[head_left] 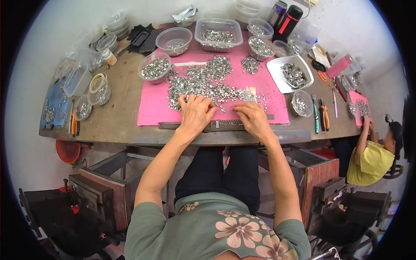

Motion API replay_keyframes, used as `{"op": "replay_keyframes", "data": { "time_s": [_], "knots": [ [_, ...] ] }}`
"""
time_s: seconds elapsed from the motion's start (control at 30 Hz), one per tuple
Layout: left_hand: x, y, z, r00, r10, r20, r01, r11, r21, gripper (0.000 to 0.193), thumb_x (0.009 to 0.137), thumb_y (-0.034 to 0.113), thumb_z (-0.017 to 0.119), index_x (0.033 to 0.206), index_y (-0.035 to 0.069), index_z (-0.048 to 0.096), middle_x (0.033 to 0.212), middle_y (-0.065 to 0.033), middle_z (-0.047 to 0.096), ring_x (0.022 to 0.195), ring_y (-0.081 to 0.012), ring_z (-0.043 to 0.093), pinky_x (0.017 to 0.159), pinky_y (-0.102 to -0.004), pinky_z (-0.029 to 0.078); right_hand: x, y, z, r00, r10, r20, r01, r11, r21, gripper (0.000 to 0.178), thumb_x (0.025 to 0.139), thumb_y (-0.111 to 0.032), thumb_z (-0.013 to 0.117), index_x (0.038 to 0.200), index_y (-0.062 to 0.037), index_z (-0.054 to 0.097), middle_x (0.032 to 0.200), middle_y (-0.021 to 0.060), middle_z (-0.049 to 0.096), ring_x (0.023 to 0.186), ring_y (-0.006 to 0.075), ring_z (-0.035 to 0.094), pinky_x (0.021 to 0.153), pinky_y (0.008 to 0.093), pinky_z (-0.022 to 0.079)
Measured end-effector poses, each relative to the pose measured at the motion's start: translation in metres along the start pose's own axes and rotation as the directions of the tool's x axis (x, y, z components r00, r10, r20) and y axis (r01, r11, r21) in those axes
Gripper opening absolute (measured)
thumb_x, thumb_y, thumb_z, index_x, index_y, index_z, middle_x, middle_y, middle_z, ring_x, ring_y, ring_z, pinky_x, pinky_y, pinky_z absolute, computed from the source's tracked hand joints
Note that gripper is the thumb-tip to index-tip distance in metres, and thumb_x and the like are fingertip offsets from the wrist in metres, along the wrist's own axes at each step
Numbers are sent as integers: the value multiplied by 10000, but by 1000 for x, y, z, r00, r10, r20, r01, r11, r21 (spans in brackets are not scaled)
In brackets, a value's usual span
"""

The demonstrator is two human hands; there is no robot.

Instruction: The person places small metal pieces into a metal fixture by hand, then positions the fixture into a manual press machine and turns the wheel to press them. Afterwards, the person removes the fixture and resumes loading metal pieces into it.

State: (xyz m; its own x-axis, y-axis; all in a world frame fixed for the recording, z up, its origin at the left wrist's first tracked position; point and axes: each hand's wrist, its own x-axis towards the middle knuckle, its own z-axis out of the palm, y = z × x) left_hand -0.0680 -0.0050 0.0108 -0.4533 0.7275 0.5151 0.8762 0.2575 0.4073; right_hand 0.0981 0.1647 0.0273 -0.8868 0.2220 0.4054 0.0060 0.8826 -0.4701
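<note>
Small shiny metal pieces [186, 86] lie in a wide loose heap on a pink mat [149, 108]. My left hand [195, 113] rests at the near edge of this heap, fingers bent, thumb and forefinger drawn together; whatever is between them is hidden. To its right, my right hand [253, 119] is closed in a pinch low over the mat, and anything at its fingertips is too small to make out. A few scattered pieces lie between the two hands. Below them a dark metal ruler-like strip [225, 124] runs along the mat's front edge.
Plastic tubs of metal pieces stand behind the heap, including a rectangular one [219, 42]. A white tray [277, 78] sits right, near pliers [325, 115] and a green-black tool [315, 113]. Tall flasks [289, 24] stand at the back. A person in yellow [372, 162] works far right.
</note>
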Motion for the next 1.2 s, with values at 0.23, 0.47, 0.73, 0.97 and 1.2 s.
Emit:
{"op": "replay_keyframes", "data": {
  "time_s": [0.23, 0.47, 0.73, 0.97, 1.2],
  "knots": [
    [3, 0, 5, 999, 21, 31, -22, 999, 26, 80, 822, 180, 759, 827, 118, 709, 796, -15, 619, 865, -233, 575, 1016, -537, 297, 3, 5, 11, 981, 186, -58, -180, 979, 101, 94, 857, -92, 721, 938, -45, 723, 911, 103, 637, 929, 307, 608, 860, 426, 455],
    [-4, 31, 2, 998, 57, 34, -51, 985, -167, 69, 837, 173, 749, 881, 133, 714, 794, 6, 621, 894, -198, 604, 1098, -570, 254, 7, 4, 19, 980, 184, -79, -187, 982, -28, 95, 841, -117, 743, 911, -56, 719, 901, 90, 627, 913, 292, 607, 813, 426, 429],
    [-17, 45, 20, 990, 144, -6, -142, 971, -191, 116, 811, 157, 762, 893, 131, 684, 872, 6, 628, 941, -213, 605, 1112, -628, 248, -6, -4, 8, 972, 163, -167, -155, 986, 58, 87, 845, -48, 727, 928, -18, 724, 858, 105, 653, 791, 281, 642, 746, 382, 478],
    [-10, 35, 13, 997, 63, -45, -70, 983, -171, 77, 859, 186, 732, 915, 139, 708, 813, 5, 649, 911, -205, 605, 1074, -579, 278, -29, -20, 15, 953, 228, -201, -182, 958, 220, 76, 854, -82, 733, 923, -53, 747, 901, 70, 693, 870, 254, 648, 792, 387, 445],
    [3, 0, 0, 997, -74, -22, 73, 997, -34, 68, 869, 182, 740, 913, 132, 730, 825, 11, 691, 867, -190, 606, 1045, -509, 286, -23, -15, 13, 971, 204, -128, -179, 966, 187, 102, 865, -90, 727, 958, -62, 759, 891, 65, 694, 875, 257, 644, 812, 385, 441]
  ]
}}
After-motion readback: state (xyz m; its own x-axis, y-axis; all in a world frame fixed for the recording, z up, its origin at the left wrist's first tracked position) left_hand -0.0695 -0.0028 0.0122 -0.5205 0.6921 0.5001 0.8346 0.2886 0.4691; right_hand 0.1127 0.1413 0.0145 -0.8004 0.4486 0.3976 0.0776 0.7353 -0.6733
